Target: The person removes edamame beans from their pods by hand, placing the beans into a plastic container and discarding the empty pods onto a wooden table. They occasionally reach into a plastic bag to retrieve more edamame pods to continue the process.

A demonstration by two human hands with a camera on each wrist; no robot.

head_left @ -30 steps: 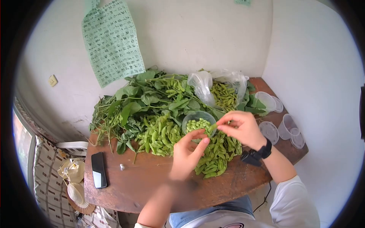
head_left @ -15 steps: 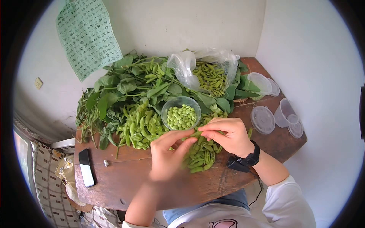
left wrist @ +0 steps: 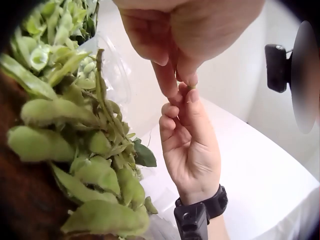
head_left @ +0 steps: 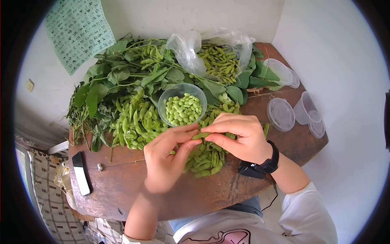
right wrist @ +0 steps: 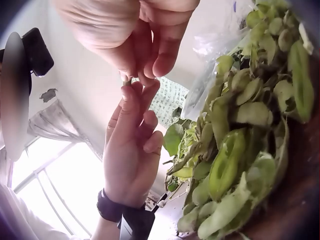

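Our left hand (head_left: 167,155) and right hand (head_left: 243,137) are together at the fingertips — both pinching one green pod (head_left: 200,136) between them, just on our side of the bowl of shelled beans (head_left: 182,106), above the loose pods (head_left: 205,160) on the table (head_left: 122,171).

Beans (head_left: 183,109): pale green. Pods (head_left: 132,122): yellow-green to mid green. Leaves (head_left: 97,95): deeper green. Bowl (head_left: 200,92): colourless, see-through. Lid (head_left: 280,114): translucent whitish. Table (head_left: 118,175): reddish brown, with darker streaks. Paper (head_left: 79,34): light green, rows of dark characters. Phone (head_left: 82,175): black at one end, whitish over the rest. Strap (head_left: 274,156): black. Shirt (head_left: 304,207): white, pink print outlined in black. Jeans (head_left: 248,205): light blue. Cloth (head_left: 48,189): off-white, brown lines and rectangles. Wall (head_left: 195,14): off-white.
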